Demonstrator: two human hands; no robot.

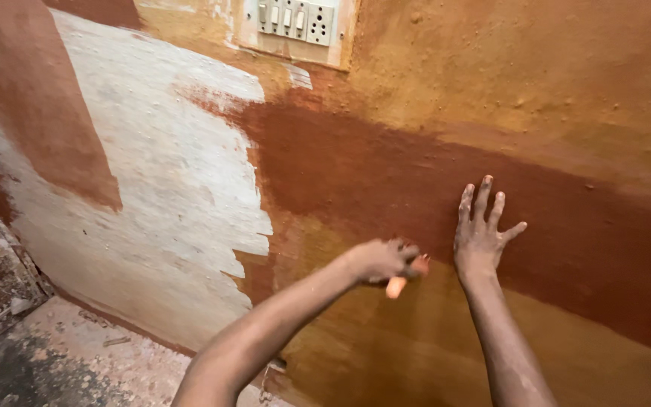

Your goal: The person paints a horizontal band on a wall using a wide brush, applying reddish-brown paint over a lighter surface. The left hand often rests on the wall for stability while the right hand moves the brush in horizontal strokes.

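Left hand [382,260] clamped on orange tool [396,286] against ochre wall [566,90], right hand [480,234] spread flat beside it, white patch [167,173] leftward, switchboard [295,19] above, dusty floor [54,362] below.

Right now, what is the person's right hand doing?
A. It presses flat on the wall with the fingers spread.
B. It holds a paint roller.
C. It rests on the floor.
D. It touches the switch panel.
A: the right hand lies open, fingers spread, against the reddish-brown band of the wall, while the left hand grips a small orange-handled tool.
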